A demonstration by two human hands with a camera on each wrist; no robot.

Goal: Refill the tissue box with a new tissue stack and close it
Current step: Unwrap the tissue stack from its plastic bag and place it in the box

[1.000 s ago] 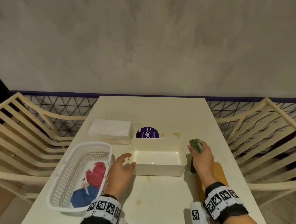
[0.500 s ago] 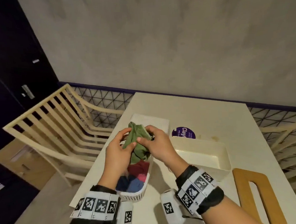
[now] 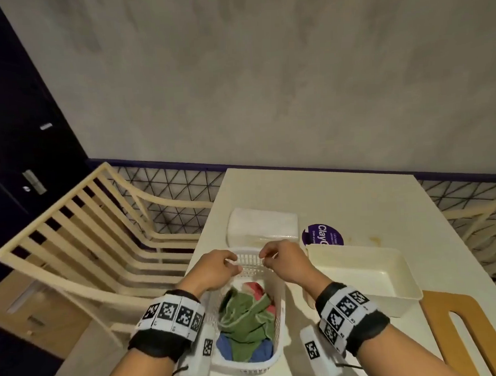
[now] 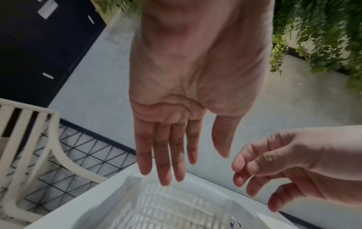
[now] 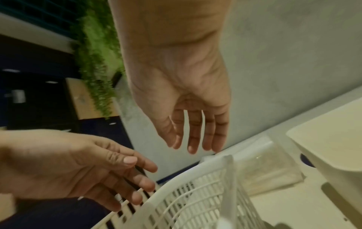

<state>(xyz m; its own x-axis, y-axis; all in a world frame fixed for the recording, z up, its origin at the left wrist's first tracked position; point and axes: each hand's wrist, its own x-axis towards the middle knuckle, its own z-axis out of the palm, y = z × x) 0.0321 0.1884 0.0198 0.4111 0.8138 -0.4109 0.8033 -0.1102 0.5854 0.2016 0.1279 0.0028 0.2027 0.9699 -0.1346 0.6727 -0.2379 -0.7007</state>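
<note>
From the head view, the open box [image 3: 390, 292] sat unfilled, the tissue stack [image 3: 261, 226] untouched beyond the basket [image 3: 279, 307], the lid [image 3: 440, 318] aside. Wrist views showed the left hand [image 4: 188, 96] and right hand [image 5: 184, 99] with relaxed, straight fingers holding nothing; refilling seemed entirely ahead.

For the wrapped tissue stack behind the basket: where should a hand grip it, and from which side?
Probably from above, across the short width: thumb on the near long edge, fingers on the far one. The tissue stack lies flat on the table, top clear; the basket crowds its near side, so descend rather than slide in.
</note>
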